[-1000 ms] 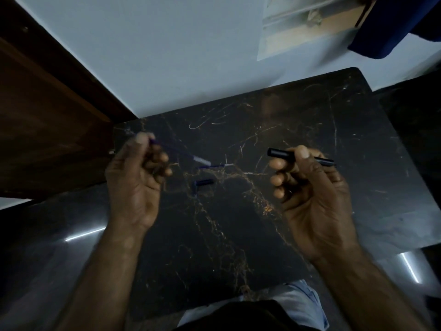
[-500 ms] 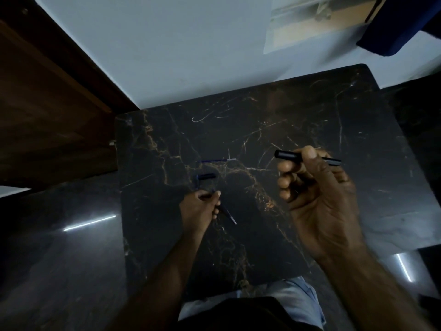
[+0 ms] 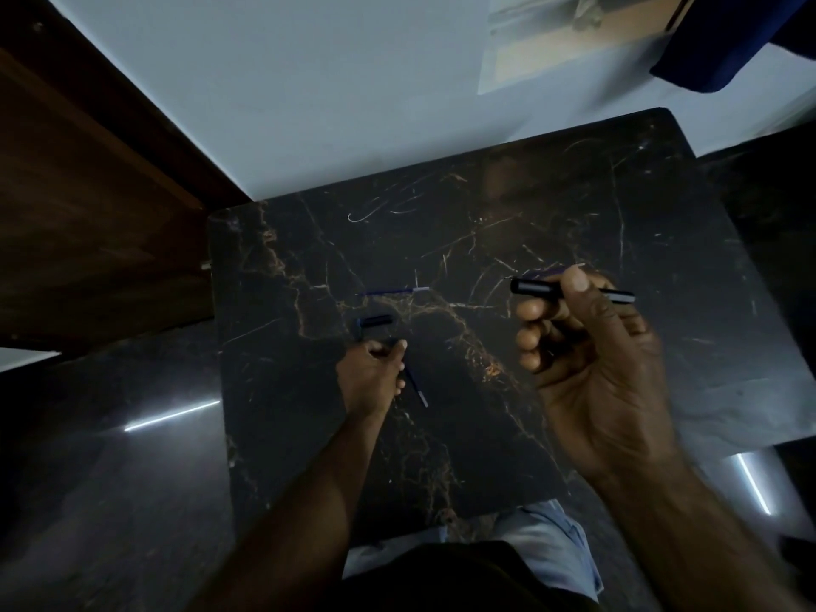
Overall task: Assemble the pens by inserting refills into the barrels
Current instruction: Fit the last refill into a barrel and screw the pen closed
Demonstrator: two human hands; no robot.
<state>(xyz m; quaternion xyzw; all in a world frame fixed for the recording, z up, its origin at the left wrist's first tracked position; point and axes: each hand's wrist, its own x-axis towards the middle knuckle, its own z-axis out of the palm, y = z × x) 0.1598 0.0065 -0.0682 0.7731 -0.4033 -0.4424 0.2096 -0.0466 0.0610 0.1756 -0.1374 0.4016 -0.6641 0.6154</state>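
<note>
My right hand (image 3: 587, 360) is raised over the right side of the black marble table (image 3: 508, 205) and grips a black pen barrel (image 3: 536, 288) held level, its open end pointing left. My left hand (image 3: 373, 375) is low on the table near its middle, fingers closed on a thin blue refill (image 3: 417, 386) whose pale tip points toward me and to the right. A second blue refill (image 3: 393, 292) lies flat just beyond. A short dark pen cap (image 3: 374, 321) lies right above my left hand's fingers.
A dark wooden door or cabinet (image 3: 88, 205) stands to the left. The pale wall (image 3: 309, 81) runs behind the table. Blue cloth (image 3: 728, 37) hangs at the top right. My knee in light trousers (image 3: 543, 536) shows below the table's near edge. Dark glossy floor surrounds the table.
My left hand dropped from its raised position at the left down to the table's middle with the refill. In the last half second it has stayed there. My right hand has kept still.
</note>
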